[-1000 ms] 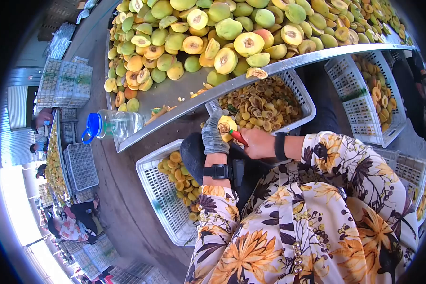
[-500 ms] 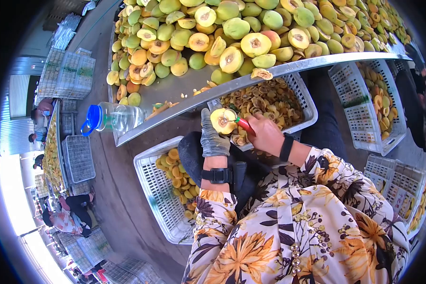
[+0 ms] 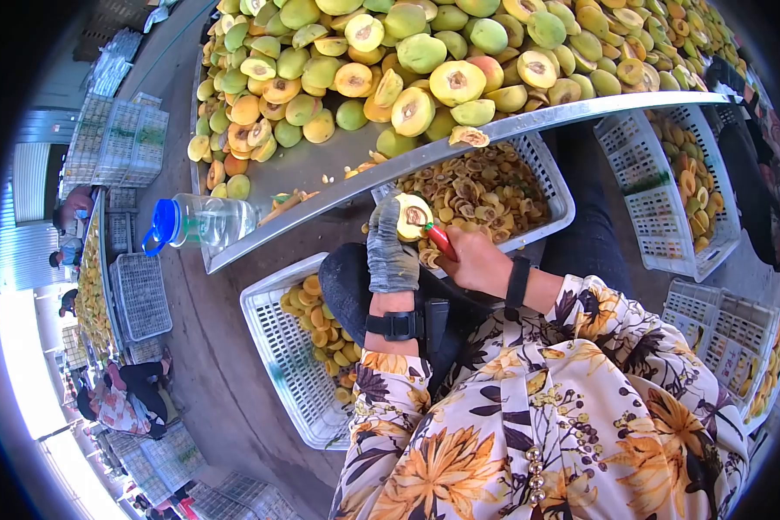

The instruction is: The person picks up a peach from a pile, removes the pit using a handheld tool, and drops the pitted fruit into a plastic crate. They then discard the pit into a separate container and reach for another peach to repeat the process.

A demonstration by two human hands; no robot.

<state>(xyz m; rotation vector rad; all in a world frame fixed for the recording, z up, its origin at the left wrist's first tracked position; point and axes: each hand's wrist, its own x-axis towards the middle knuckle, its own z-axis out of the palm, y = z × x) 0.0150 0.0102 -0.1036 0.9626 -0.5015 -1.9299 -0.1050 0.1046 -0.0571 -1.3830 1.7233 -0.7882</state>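
My left hand [image 3: 392, 253], in a grey glove, holds a peach half [image 3: 412, 213] with its cut face up and the brown stone hollow showing. In my right hand [image 3: 482, 263], which is bare, is a small pitting knife [image 3: 442, 242] with a red handle and a green collar. Its tip is at the middle of the cut face; the blade itself is mostly hidden. Below and beyond both hands stands a white crate [image 3: 565, 206] of cut peach scraps. Left of my knee, another white crate [image 3: 273, 351] holds hollowed peach halves.
A metal table [image 3: 321, 166] with a raised rim bears a heap of peach halves [image 3: 421, 54]. On its near left corner lies a clear bottle [image 3: 217, 220] with a blue cap. More filled crates [image 3: 646, 204] stand at right. People [image 3: 126, 394] and stacked crates [image 3: 117, 139] are at far left.
The peach half has turned slightly in my left hand, and the gloved fingers now wrap further around its side. My right hand has shifted slightly down, still with the knife at the fruit.
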